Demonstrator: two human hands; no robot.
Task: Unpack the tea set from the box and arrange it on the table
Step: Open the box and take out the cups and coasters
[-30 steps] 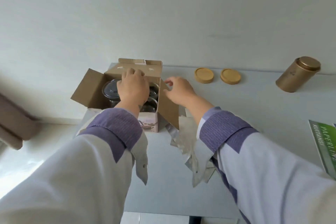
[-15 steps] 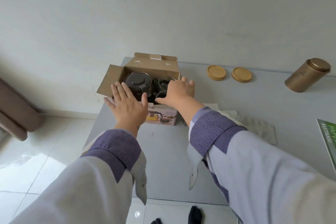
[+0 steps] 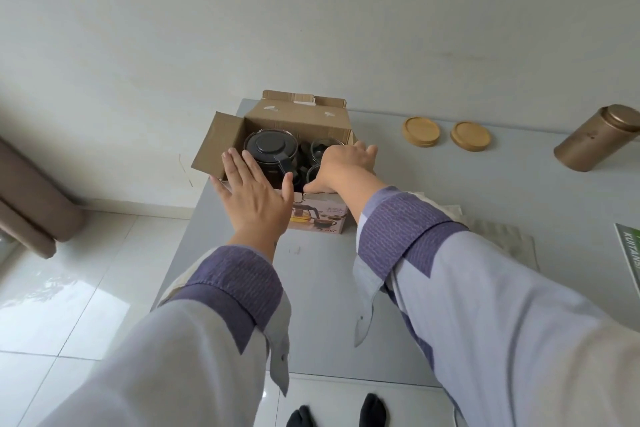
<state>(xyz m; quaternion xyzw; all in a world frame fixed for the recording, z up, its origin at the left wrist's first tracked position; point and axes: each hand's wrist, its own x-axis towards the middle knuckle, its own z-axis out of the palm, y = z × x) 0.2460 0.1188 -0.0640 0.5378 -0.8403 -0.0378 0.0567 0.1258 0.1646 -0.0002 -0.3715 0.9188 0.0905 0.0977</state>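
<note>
An open cardboard box (image 3: pixel 298 120) stands at the far left corner of the grey table (image 3: pixel 485 191). Inside it, a glass teapot with a black lid (image 3: pixel 272 147) sits on the left, and glass cups (image 3: pixel 320 146) are packed on the right. My left hand (image 3: pixel 254 196) is flat, fingers spread, against the box's near left side and holds nothing. My right hand (image 3: pixel 343 165) rests over the box's right side above the cups; its fingertips are hidden, so a grip on a cup cannot be made out.
Two round wooden coasters (image 3: pixel 420 131) (image 3: pixel 470 135) lie behind the box to the right. A gold tin canister (image 3: pixel 597 139) stands at the far right. Crumpled packing paper (image 3: pixel 498 236) lies right of my right sleeve. A green booklet (image 3: pixel 630 253) sits at the right edge.
My left hand left the inside of the box and spread open at its near side. My right hand moved from the side flap to over the cups. The packing paper now lies on the table.
</note>
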